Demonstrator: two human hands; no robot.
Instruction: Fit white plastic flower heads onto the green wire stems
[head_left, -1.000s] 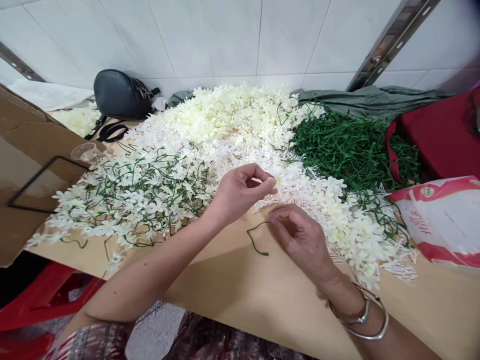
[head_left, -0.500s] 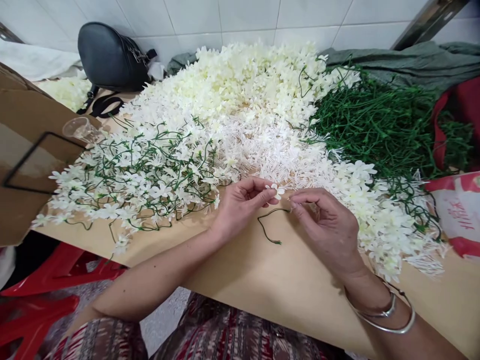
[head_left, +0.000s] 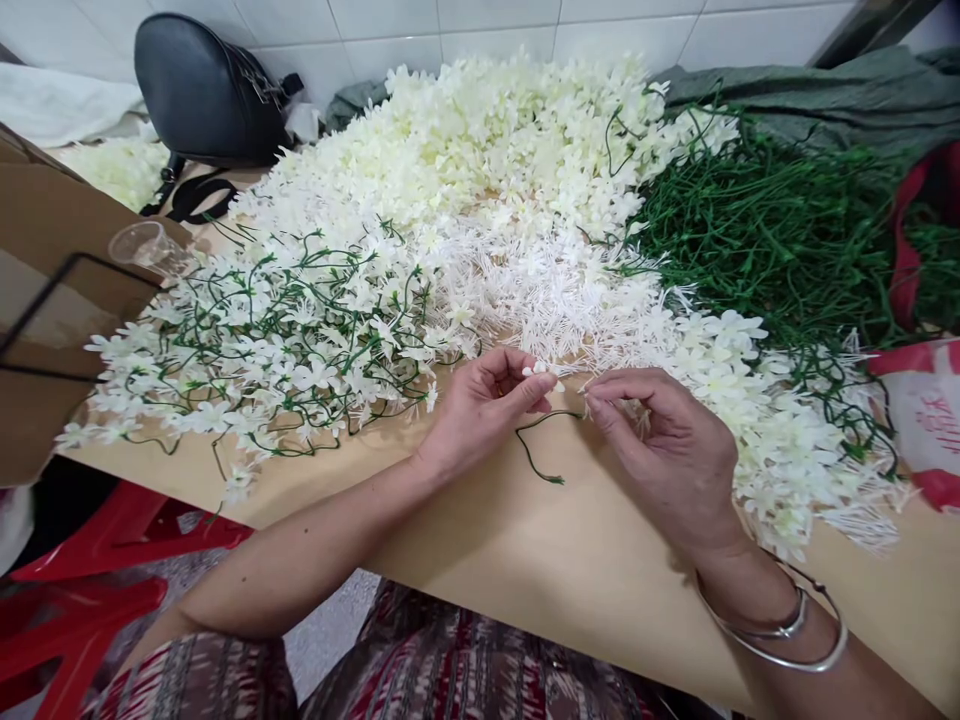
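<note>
My left hand (head_left: 491, 400) is closed in a pinch on a small white artificial flower (head_left: 541, 371), seen almost edge-on between thumb and fingers. A short distance to its right, my right hand (head_left: 660, 430) has thumb and forefinger pressed together. Whatever sits in that pinch is tiny and pale, too small to name. Below the fingertips a curved green plastic stem (head_left: 534, 462) lies on the tabletop, its upper end passing close to the right fingers. Just beyond both hands spreads a heap of thin white stamens (head_left: 555, 300).
Stemmed white flowers (head_left: 300, 350) lie left, with loose cream petals (head_left: 487, 140) behind. Green stems (head_left: 772, 240) are heaped right, near a red-and-white bag (head_left: 926, 410). A cardboard box (head_left: 45, 400), plastic cup (head_left: 146, 248) and black bag (head_left: 202, 90) stand left. Red stools (head_left: 112, 540) are below.
The flower in my left fingers has turned from facing up to nearly edge-on. My right hand has shifted slightly right. The whole view has moved a little.
</note>
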